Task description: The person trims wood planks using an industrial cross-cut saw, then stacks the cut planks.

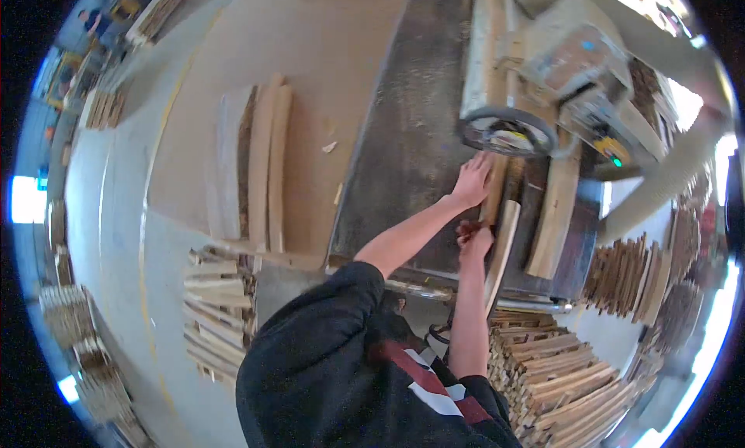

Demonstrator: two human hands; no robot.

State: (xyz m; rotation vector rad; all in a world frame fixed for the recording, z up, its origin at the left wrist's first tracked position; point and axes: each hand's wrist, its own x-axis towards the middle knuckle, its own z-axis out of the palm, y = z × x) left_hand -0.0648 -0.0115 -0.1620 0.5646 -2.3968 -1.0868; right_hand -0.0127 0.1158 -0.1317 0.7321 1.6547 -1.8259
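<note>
My left hand (473,181) lies with fingers stretched out along the side of a wooden board (493,196) on the dark machine table (411,99). Its fingertips are just below a round, black-rimmed machine part (508,132). Closer to my body, my right hand (475,240) has its fingers curled at the near end of that board; the exact grip is partly hidden. A pale, narrow wood strip (503,250) runs just right of my right hand and sticks out past the table's near edge.
Another board (556,215) lies farther right on the table, below the machine head (578,60) and a thick hose (671,176). Several boards (264,169) rest on the brown surface at left. Stacked wood (566,378) stands at lower right, more (217,312) at left.
</note>
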